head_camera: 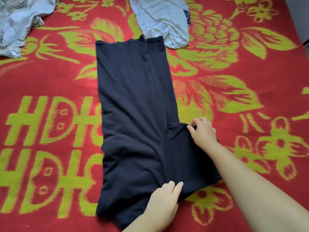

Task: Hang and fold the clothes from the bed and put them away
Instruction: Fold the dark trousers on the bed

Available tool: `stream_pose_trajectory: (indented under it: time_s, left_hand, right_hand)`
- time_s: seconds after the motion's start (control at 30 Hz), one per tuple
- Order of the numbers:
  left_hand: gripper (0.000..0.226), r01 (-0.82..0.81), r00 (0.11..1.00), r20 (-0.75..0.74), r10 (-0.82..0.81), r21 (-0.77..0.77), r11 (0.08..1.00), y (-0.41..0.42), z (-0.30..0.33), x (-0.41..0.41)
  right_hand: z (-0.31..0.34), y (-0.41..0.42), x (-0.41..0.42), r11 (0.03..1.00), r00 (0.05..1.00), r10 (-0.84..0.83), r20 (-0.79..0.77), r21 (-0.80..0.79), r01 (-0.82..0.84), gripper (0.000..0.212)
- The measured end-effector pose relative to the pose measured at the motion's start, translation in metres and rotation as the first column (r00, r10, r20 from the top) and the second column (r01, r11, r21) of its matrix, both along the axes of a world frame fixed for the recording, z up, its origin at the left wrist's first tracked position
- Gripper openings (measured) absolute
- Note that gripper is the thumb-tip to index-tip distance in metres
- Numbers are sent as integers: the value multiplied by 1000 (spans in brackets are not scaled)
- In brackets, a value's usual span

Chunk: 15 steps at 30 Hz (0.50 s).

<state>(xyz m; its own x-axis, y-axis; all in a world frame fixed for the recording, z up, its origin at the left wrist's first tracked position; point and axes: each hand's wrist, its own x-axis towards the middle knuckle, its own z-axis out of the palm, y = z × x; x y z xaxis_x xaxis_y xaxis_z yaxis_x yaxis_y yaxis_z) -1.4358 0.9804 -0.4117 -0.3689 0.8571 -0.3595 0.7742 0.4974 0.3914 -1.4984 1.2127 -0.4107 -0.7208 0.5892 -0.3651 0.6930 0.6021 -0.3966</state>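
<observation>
A dark navy garment (133, 104) lies lengthwise on the bed's red blanket (234, 64) patterned with yellow-green flowers and letters, running from about 12 o'clock down to 6 o'clock through the middle of the view. Its right side is folded inward near the lower end. The right hand (202, 131), at about 4 o'clock from the centre, has its grip closed in a pinch on the corner of that folded flap, fingers curled around the cloth edge. The left hand (163, 201), at 6 o'clock, rests flat on the lower hem with straight fingers, pressing the fabric down. A pale blue garment (163, 19) lies crumpled at 12 o'clock, touching the dark one's far end. Another light, patterned garment (18, 22) is heaped at 10 o'clock.
</observation>
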Motion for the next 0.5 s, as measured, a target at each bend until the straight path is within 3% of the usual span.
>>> stream_pose_trajectory:
  time_s: [0.1,0.17,0.27,0.37,0.5]
  left_hand:
    - [59,9,999,45,-16,135,991,-7,6,1]
    - [56,2,992,123,-25,184,983,-2,9,6]
    - [64,-58,981,191,25,168,984,10,10,2]
    - [67,-114,923,365,119,-37,993,14,-4,2]
    - [76,33,967,250,-55,91,995,-16,-7,1]
  right_hand:
    - [12,-3,2,996,959,48,-278,83,-26,11]
    - [17,3,18,979,931,50,-362,202,27,10]
    - [5,23,40,976,986,-62,-156,198,93,16]
    - [-12,34,51,984,985,-170,23,55,169,41]
    - [-18,18,65,959,965,-248,81,159,233,67]
